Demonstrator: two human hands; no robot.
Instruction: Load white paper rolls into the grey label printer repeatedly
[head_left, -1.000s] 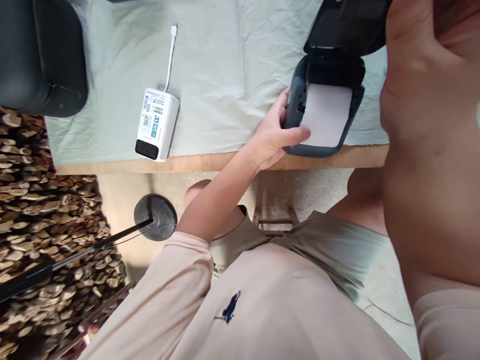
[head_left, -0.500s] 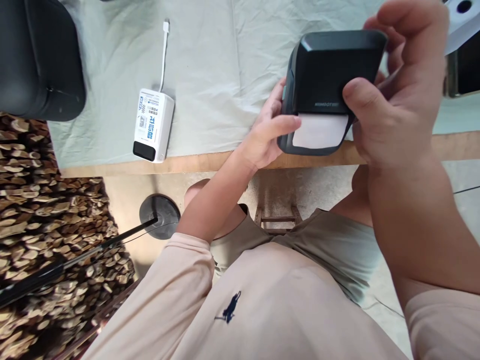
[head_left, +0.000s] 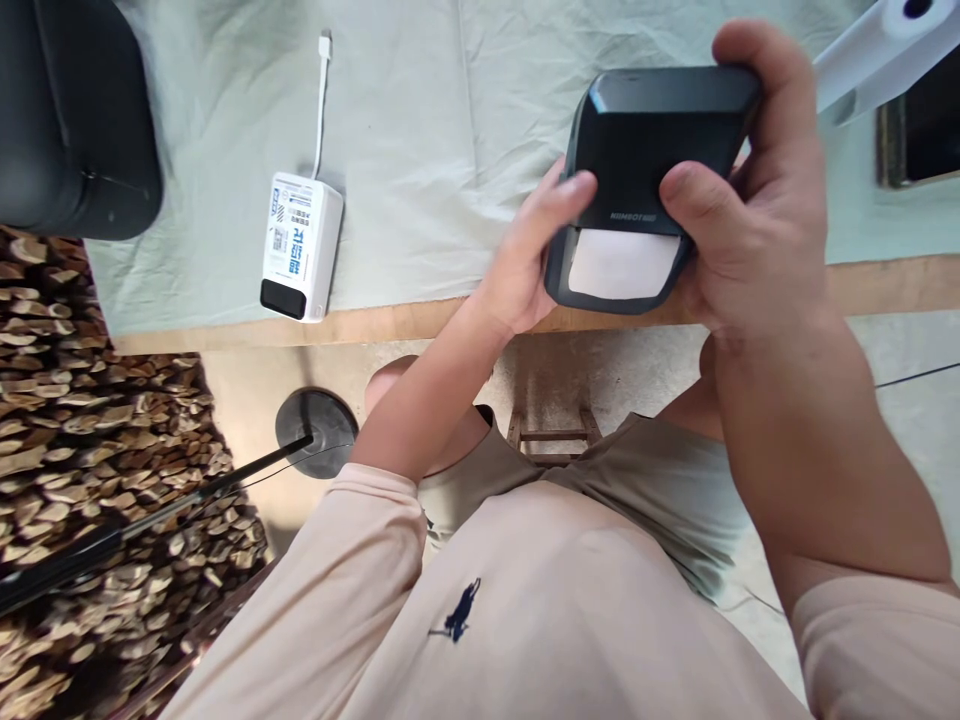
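A dark, boxy device point(head_left: 660, 150) with small lettering on its face is held up over the table's front edge. From its lower end shows a white label or paper panel point(head_left: 624, 264). My left hand point(head_left: 529, 250) grips the device's left side, its thumb lying on the face near the left edge. Around the right side wraps my right hand point(head_left: 772, 200), thumb on the face and index finger at the top right corner; its other fingers are partly hidden.
A white power bank point(head_left: 300, 248) with a short cable lies left on the cloth-covered table point(head_left: 397, 130). A black case point(head_left: 82, 120) stands far left. At right are a white roll point(head_left: 889, 50) and a dark phone-like object point(head_left: 926, 130). A black stand base point(head_left: 316, 432) is below.
The device has shifted slightly left in my hands. My left thumb has moved up from the white panel to the dark face. My right fingers have closed in around the top right corner.
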